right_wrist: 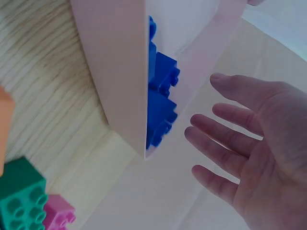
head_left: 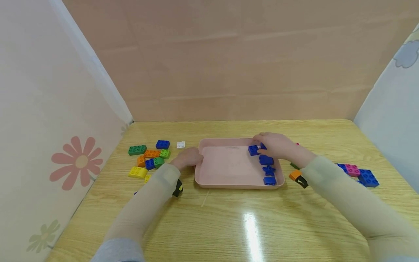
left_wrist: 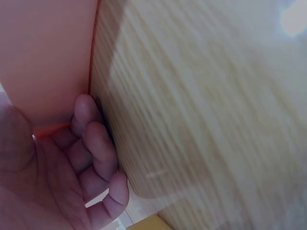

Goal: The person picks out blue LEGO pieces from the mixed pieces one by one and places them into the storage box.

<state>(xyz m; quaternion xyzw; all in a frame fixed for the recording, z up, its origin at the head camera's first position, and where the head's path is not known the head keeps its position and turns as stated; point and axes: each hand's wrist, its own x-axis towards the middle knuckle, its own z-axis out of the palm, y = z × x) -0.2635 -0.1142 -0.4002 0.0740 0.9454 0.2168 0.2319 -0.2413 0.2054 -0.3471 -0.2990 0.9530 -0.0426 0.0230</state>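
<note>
A pink tray (head_left: 226, 167) lies on the wooden table. My left hand (head_left: 191, 157) grips its left wall, and in the left wrist view the fingers (left_wrist: 100, 148) curl against the tray's outer side. Several blue pieces sit along the tray's right end: a studded blue brick (head_left: 253, 150), a rounded blue piece (head_left: 266, 160), a blue star-shaped piece (head_left: 269, 170) and another blue brick (head_left: 270, 181). Over the back right corner hovers my right hand (head_left: 278, 146), partly covering the pieces there. Its fingers (right_wrist: 220, 132) are spread, holding nothing, in the right wrist view.
Left of the tray are loose bricks, among them a dark green brick (head_left: 137, 150), a yellow brick (head_left: 138, 172) and a white piece (head_left: 181, 145). To the right lie an orange-and-black piece (head_left: 295, 175), a pink brick (head_left: 352, 170) and a large blue brick (head_left: 368, 178). Walls border the table.
</note>
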